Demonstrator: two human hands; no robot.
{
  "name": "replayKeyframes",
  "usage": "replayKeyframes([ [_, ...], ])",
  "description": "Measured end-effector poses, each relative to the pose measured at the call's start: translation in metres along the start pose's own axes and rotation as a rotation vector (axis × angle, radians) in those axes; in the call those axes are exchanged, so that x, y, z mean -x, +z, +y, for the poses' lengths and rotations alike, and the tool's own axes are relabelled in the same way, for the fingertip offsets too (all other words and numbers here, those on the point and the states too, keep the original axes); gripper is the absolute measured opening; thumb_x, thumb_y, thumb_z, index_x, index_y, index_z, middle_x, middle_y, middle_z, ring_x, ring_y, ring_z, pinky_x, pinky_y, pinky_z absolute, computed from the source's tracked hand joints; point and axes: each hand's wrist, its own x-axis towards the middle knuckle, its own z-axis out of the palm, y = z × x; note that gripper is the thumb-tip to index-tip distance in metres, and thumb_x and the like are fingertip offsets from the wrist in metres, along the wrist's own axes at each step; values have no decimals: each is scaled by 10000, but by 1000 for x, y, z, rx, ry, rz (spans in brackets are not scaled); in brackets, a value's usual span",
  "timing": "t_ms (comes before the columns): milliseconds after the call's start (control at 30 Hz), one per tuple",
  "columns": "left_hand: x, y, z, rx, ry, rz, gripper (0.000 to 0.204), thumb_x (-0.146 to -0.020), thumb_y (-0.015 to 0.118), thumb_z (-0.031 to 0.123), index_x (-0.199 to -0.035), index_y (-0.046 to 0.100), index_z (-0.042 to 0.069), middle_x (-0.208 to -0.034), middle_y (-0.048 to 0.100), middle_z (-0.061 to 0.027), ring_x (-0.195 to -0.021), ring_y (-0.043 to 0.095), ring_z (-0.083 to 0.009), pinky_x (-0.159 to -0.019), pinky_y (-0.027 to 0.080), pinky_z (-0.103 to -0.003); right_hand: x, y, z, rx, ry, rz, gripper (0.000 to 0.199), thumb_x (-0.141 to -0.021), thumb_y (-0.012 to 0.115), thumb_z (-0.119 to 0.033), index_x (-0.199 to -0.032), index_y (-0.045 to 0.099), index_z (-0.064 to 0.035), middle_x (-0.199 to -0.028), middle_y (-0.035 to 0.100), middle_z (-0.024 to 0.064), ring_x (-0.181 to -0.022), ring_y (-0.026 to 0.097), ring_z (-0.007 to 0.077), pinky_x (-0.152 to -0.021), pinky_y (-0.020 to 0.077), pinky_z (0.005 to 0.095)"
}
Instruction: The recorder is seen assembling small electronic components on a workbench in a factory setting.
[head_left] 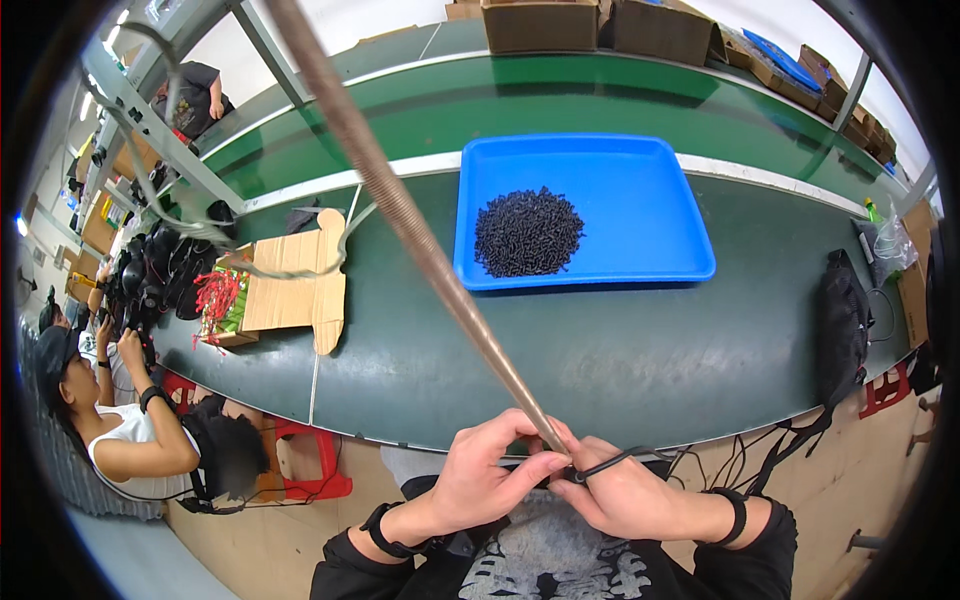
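A long brownish metal rod (440, 255), ribbed along part of its length, slants down from the top edge and narrows to a tip between my hands. My left hand (490, 478) is closed, thumb and forefinger pinching around that tip. Close against it, my right hand (625, 500) is also closed, with a thin black cable (605, 465) running from its fingers toward the right. What sits exactly between the fingertips is hidden. Both hands are just off the table's near edge, above my lap.
On the dark green table (400, 385) stands a blue tray (630, 225) with a heap of small black pieces (528, 232). Left lies an open cardboard box (230, 338) of red-and-green parts. A black bag (842, 325) sits right. A seated person (140, 440) works at left.
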Motion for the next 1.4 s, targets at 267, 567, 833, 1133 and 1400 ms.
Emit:
replayKeyframes([
  [267,-4,7,3,-24,61,1,134,-872,634,39,-976,559,-3,-952,688,-72,-777,639,-121,-720,517,-262,8,-14,-14,-177,224,-53,295,-916,528,-126,-1145,517,59,-904,599,228,-822,583,373,-731,457,430],
  [567,-6,13,23,-109,4,-95,384,-884,604,41,-1242,484,-29,-1101,638,-125,-964,607,-163,-847,488,-299,35,-79,-50,184,345,-105,247,-930,510,-196,-985,581,34,-699,590,248,-676,591,429,-627,486,439],
  [833,14,-13,29,-296,-14,-106,372,-864,625,41,-1222,533,-1,-1068,668,-94,-914,613,-141,-828,495,-289,28,-174,-12,-81,319,494,271,-966,419,-192,-910,581,18,-607,595,39,-560,512,109,-573,420,257],
  [1133,38,-51,47,-347,25,-4,289,-874,647,89,-1151,596,25,-1048,678,-67,-888,628,-151,-817,507,-282,-7,-217,57,-441,350,505,270,-972,432,-214,-928,552,23,-622,575,79,-568,567,174,-556,468,301],
  [1400,23,-97,119,-620,199,118,292,-837,674,56,-1119,605,18,-1016,680,-97,-933,650,-199,-782,515,-301,-36,-199,58,-335,467,250,297,-978,458,-219,-979,587,48,-729,637,91,-700,595,157,-694,465,286],
])
